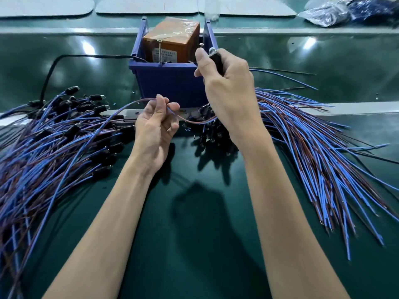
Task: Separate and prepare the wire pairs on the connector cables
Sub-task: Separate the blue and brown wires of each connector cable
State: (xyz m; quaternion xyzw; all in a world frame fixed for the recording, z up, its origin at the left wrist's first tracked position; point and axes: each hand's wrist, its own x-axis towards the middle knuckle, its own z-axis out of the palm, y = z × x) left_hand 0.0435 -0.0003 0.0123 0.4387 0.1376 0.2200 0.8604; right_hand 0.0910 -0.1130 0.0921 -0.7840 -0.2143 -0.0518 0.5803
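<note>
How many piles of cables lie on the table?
2. The left pile lies beside the left hand. The right pile fans out beyond the right hand, partly hidden by that arm. Others may lie outside the view.

I can read nothing for certain here. The only print I find is a pale label [165, 55] on the front of the orange-brown tape-wrapped box [172, 32]. The box stands in the blue plastic bin [168, 83] at twelve o'clock on the green bench [194, 223]. The label's small characters are too blurred to read.
</note>
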